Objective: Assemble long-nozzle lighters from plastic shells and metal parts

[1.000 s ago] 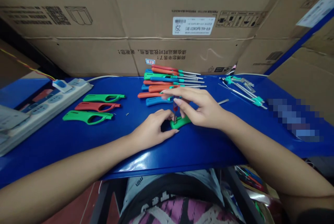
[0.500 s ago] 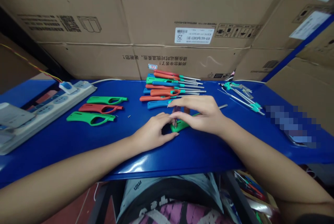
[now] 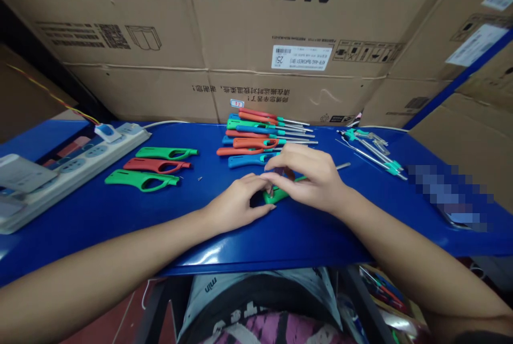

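Observation:
A green long-nosed lighter (image 3: 278, 196) lies on the blue tabletop between my hands, its metal nozzle pointing right and back. My left hand (image 3: 236, 201) is curled at the handle end, thumb along the near edge and fingertips on the far side, closed on the lighter. Over the handle, my right hand (image 3: 315, 177) arches with thumb and fingers around a small dark translucent piece (image 3: 279, 171). My fingers hide most of this piece, so its kind is unclear. Just behind lie several lighters (image 3: 250, 142) with red, blue and green handles in a stacked row.
Left of my hands lie green and red lighter handles (image 3: 157, 165) without nozzles, and a tiny metal piece (image 3: 200, 178). A white power strip (image 3: 84, 165) runs along the left. Nozzle parts (image 3: 372, 149) lie at right, near a blurred-out object (image 3: 452, 197). Cardboard (image 3: 240, 55) walls the back.
The view has shifted slightly. My right fingers have closed in a little lower over the dark translucent piece; the left hand keeps its place at the green lighter.

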`<action>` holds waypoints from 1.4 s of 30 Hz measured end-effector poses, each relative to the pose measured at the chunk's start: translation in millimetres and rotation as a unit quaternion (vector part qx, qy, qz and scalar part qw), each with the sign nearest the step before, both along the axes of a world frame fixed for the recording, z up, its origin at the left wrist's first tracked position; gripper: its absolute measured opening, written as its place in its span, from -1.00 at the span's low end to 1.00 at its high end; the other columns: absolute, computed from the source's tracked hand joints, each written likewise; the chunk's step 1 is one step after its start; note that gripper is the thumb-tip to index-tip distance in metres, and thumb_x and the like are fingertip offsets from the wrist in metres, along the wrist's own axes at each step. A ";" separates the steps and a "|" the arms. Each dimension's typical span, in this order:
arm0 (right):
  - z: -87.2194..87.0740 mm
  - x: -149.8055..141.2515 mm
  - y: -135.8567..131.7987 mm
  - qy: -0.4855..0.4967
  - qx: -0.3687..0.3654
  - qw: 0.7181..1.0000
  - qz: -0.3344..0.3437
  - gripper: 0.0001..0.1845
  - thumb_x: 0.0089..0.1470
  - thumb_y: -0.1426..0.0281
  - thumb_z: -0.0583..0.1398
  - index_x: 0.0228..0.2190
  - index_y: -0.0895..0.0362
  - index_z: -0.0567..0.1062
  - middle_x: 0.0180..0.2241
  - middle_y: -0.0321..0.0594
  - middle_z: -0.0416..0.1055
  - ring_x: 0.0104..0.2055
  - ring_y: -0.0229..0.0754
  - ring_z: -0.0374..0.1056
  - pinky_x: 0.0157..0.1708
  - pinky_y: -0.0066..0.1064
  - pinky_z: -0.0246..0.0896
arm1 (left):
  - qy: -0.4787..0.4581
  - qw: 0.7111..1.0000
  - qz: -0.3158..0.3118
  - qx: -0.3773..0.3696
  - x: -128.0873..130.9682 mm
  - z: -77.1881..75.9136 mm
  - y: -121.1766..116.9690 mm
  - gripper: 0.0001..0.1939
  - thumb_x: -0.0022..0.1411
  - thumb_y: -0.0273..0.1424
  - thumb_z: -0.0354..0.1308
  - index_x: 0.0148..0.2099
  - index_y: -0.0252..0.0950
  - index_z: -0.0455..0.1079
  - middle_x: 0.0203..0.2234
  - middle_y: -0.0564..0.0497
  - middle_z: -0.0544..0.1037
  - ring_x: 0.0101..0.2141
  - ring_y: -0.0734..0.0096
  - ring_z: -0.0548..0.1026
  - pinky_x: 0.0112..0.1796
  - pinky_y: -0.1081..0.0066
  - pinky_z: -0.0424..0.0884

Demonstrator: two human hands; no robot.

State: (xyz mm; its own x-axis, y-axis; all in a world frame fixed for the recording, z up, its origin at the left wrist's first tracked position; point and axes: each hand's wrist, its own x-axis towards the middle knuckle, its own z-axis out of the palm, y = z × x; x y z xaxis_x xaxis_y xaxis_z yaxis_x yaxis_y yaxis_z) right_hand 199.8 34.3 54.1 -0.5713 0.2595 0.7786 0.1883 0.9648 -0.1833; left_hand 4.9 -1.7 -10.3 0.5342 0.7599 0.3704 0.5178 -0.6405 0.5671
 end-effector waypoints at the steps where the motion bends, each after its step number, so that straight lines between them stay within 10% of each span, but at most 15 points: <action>1: -0.1 0.6 0.1 -0.017 0.021 1.000 -0.005 -0.91 0.21 0.44 0.24 -0.25 0.18 0.55 -0.34 -0.16 0.57 -0.32 -0.20 0.49 -0.29 -0.39 0.42 | -0.001 1.000 0.001 0.002 0.1 -0.5 0.1 -0.79 0.21 -0.39 0.31 -0.13 -0.31 0.41 -0.26 -0.04 0.55 -0.22 0.26 0.53 -0.16 0.30 0.46; 5: 3.8 0.7 -0.9 -0.048 -0.036 0.998 0.029 -0.71 0.28 0.53 0.10 -0.03 0.16 0.52 -0.07 -0.10 0.57 -0.04 -0.17 0.50 -0.05 -0.33 0.42 | -0.001 1.000 0.001 0.000 0.2 0.1 0.2 -0.81 0.22 -0.37 0.30 -0.16 -0.31 0.41 -0.27 -0.04 0.55 -0.23 0.25 0.53 -0.17 0.29 0.47; 8: 6.3 0.3 -1.1 -0.017 -0.073 0.996 0.055 -0.79 0.25 0.55 0.14 -0.16 0.18 0.56 -0.22 -0.15 0.60 -0.19 -0.24 0.51 -0.12 -0.42 0.42 | 0.002 1.000 0.002 0.004 -0.1 0.2 0.3 -0.83 0.22 -0.37 0.29 -0.18 -0.31 0.40 -0.28 -0.03 0.55 -0.25 0.26 0.53 -0.18 0.30 0.46; 14: 1.3 4.3 -1.0 -0.052 0.058 0.997 -0.015 -0.81 0.25 0.43 0.20 -0.14 0.23 0.55 -0.22 -0.05 0.59 -0.20 -0.14 0.52 -0.22 -0.38 0.45 | 0.004 1.000 0.002 0.008 -0.6 -1.7 0.1 -0.75 0.21 -0.38 0.31 -0.07 -0.31 0.41 -0.24 -0.04 0.56 -0.21 0.25 0.54 -0.17 0.31 0.46; 20: 7.3 2.8 -1.6 -0.031 -0.064 0.996 0.055 -0.77 0.27 0.54 0.12 -0.12 0.19 0.55 -0.18 -0.14 0.59 -0.14 -0.24 0.52 -0.09 -0.43 0.43 | 0.008 1.000 0.001 -0.002 0.4 2.7 -0.9 -0.81 0.22 -0.40 0.29 -0.15 -0.32 0.42 -0.26 -0.05 0.57 -0.22 0.25 0.54 -0.17 0.30 0.47; 26: 4.6 5.7 1.9 -0.075 0.049 0.996 -0.018 -0.80 0.28 0.43 0.16 -0.15 0.25 0.54 -0.26 -0.05 0.58 -0.23 -0.14 0.51 -0.20 -0.35 0.46 | 0.011 1.000 0.004 0.004 1.6 3.5 -1.5 -0.83 0.20 -0.41 0.30 -0.17 -0.31 0.40 -0.25 -0.04 0.57 -0.21 0.25 0.53 -0.15 0.30 0.46; 32: 6.0 5.1 1.0 -0.051 -0.033 0.996 0.068 -0.74 0.29 0.52 0.10 -0.06 0.18 0.52 -0.15 -0.10 0.57 -0.10 -0.22 0.51 -0.08 -0.40 0.44 | 0.006 1.000 0.004 0.008 1.6 1.6 -1.5 -0.79 0.22 -0.39 0.28 -0.11 -0.32 0.40 -0.25 -0.06 0.56 -0.22 0.25 0.54 -0.17 0.29 0.48; 37: 1.9 5.8 3.4 -0.049 0.091 0.994 0.020 -0.81 0.25 0.40 0.21 -0.15 0.23 0.55 -0.29 -0.09 0.58 -0.24 -0.16 0.54 -0.23 -0.38 0.46 | 0.007 1.000 -0.001 0.018 1.3 1.6 -1.6 -0.73 0.23 -0.39 0.28 -0.03 -0.29 0.40 -0.19 -0.06 0.57 -0.18 0.22 0.53 -0.14 0.26 0.48; 42: 4.9 2.0 0.4 -0.072 -0.058 0.992 0.084 -0.71 0.30 0.52 0.08 -0.02 0.18 0.50 -0.08 -0.08 0.56 -0.03 -0.21 0.49 -0.02 -0.37 0.41 | 0.004 1.000 0.004 0.015 1.7 0.9 -1.5 -0.80 0.23 -0.39 0.27 -0.11 -0.29 0.39 -0.22 -0.06 0.57 -0.20 0.23 0.55 -0.14 0.26 0.49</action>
State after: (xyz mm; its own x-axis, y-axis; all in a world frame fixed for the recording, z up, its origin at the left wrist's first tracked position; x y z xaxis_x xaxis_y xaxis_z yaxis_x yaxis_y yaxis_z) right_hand 201.8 34.7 59.0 -0.7169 0.2338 0.6568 0.0579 0.9588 -0.2781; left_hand 6.7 -3.2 -9.4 0.5308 0.7534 0.3881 0.5285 -0.6522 0.5434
